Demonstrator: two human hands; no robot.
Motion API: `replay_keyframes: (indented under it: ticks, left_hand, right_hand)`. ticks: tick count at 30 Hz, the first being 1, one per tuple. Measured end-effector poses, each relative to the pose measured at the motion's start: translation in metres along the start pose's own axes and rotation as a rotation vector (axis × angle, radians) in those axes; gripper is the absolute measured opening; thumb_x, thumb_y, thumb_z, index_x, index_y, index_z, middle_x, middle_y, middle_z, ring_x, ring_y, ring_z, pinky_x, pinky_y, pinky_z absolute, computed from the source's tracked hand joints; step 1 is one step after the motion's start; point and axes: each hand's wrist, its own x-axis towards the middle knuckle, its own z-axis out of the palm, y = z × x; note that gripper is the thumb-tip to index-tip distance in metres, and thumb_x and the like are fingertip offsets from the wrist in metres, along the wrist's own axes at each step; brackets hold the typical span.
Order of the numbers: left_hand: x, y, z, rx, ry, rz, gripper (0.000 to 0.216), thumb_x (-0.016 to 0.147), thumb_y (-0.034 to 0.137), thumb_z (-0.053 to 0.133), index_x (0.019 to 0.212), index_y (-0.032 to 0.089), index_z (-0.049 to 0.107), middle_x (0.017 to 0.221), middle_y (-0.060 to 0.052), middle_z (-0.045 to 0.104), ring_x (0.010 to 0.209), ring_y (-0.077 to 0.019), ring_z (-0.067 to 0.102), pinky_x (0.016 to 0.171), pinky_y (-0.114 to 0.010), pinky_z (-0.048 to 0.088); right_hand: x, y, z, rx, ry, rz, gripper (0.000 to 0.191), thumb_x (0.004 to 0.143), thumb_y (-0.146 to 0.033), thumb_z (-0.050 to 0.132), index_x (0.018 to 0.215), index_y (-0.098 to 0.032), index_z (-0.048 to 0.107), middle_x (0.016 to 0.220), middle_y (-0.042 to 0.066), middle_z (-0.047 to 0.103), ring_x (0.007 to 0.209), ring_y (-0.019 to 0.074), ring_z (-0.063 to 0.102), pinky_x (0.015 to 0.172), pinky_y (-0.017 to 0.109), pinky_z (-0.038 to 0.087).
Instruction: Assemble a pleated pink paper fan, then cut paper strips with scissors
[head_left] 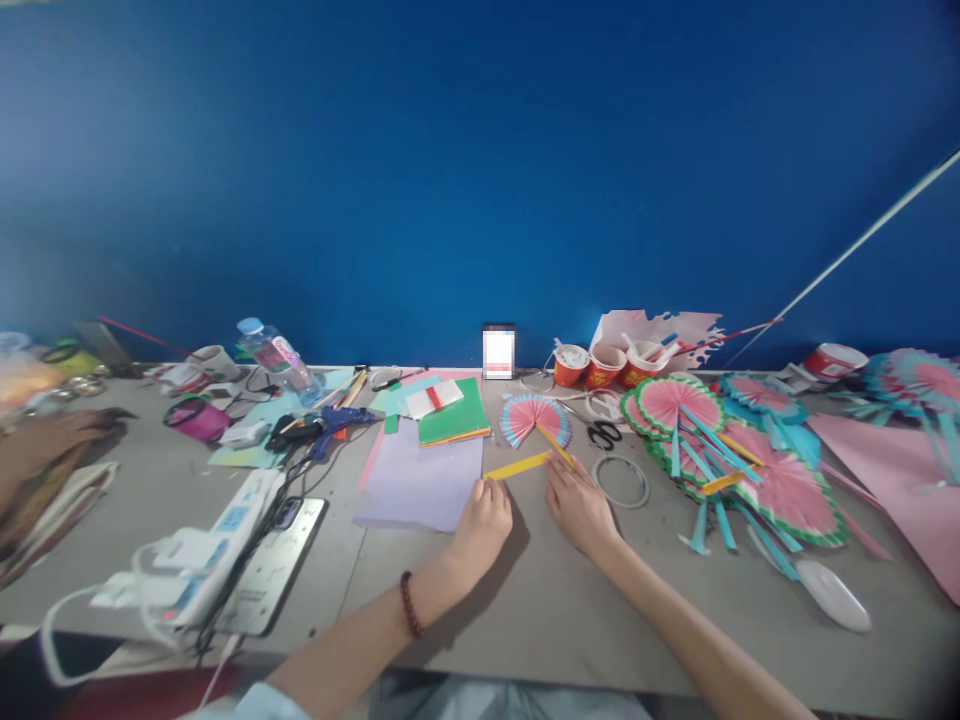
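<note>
— Where's the yellow strip point(517, 466)?
— Flat on the grey table point(540, 620), between the purple sheet point(420, 480) and the tape ring point(620, 480), just below the small pink fan point(534, 415).
— And the hands?
— The left hand point(484, 520) is curled, its fingers closed on the strip's left end. The right hand point(577, 505) reaches its fingertips to the right end, by the fan's stick. Whether they pinch or only touch, I cannot tell; it's too small.
— Anything else close?
— The scissors point(602, 435) lie beyond the ring, with a pile of fans point(720, 450) to the right.
</note>
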Motion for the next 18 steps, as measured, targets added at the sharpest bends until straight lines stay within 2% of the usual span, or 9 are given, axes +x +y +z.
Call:
replay_keyframes:
  ticks: [4, 8, 10, 12, 15, 18]
  left_hand:
    - [-0.01, 0.0, -0.002, -0.032, -0.034, 0.043, 0.044, 0.081, 0.007, 0.042, 0.123, -0.001, 0.056, 0.115, -0.028, 0.063, 0.113, -0.033, 0.056, 0.092, -0.049, 0.043]
    - [-0.011, 0.004, -0.001, -0.086, -0.058, 0.047, 0.05, 0.08, 0.012, 0.042, 0.127, 0.0, 0.051, 0.119, -0.029, 0.061, 0.117, -0.0351, 0.054, 0.095, -0.054, 0.038]
    - [-0.006, 0.002, -0.005, -0.09, -0.072, 0.069, 0.047, 0.079, 0.012, 0.043, 0.123, -0.001, 0.054, 0.114, -0.029, 0.063, 0.111, -0.0352, 0.057, 0.093, -0.052, 0.039]
    - [0.004, -0.003, -0.01, -0.099, -0.094, 0.092, 0.04, 0.079, 0.009, 0.045, 0.114, -0.002, 0.059, 0.101, -0.027, 0.067, 0.098, -0.0332, 0.063, 0.088, -0.049, 0.042]
    - [0.023, -0.015, -0.018, -0.196, -0.106, 0.052, 0.031, 0.08, 0.001, 0.044, 0.105, 0.004, 0.062, 0.075, -0.013, 0.067, 0.07, -0.0232, 0.063, 0.079, -0.041, 0.045]
    - [0.037, -0.026, -0.017, -0.275, -0.076, -0.051, 0.017, 0.087, 0.008, 0.048, 0.095, 0.011, 0.063, 0.074, -0.008, 0.063, 0.073, -0.022, 0.061, 0.073, -0.037, 0.044]
  right_hand:
    - [0.0, -0.001, 0.0, -0.009, -0.004, 0.0, 0.039, 0.091, -0.012, 0.041, 0.125, -0.008, 0.06, 0.129, 0.014, 0.061, 0.121, 0.021, 0.056, 0.11, 0.039, 0.038]
    - [0.0, 0.0, 0.0, -0.017, -0.014, -0.003, 0.039, 0.09, -0.012, 0.041, 0.124, -0.007, 0.06, 0.13, 0.014, 0.06, 0.122, 0.0215, 0.056, 0.11, 0.039, 0.038]
    - [0.0, 0.0, -0.001, -0.017, -0.016, -0.004, 0.039, 0.09, -0.012, 0.041, 0.124, -0.008, 0.06, 0.13, 0.013, 0.06, 0.122, 0.0214, 0.056, 0.11, 0.039, 0.038]
    - [0.0, 0.0, -0.001, -0.017, -0.012, -0.002, 0.039, 0.091, -0.013, 0.041, 0.124, -0.008, 0.06, 0.13, 0.013, 0.06, 0.122, 0.0214, 0.056, 0.11, 0.039, 0.038]
    - [-0.001, -0.001, 0.0, -0.026, -0.006, 0.001, 0.039, 0.091, -0.014, 0.04, 0.125, -0.008, 0.059, 0.131, 0.014, 0.06, 0.122, 0.022, 0.056, 0.11, 0.04, 0.038]
    - [-0.002, -0.001, 0.0, -0.026, 0.006, -0.002, 0.039, 0.091, -0.014, 0.04, 0.124, -0.009, 0.06, 0.13, 0.015, 0.06, 0.122, 0.0224, 0.056, 0.11, 0.039, 0.039]
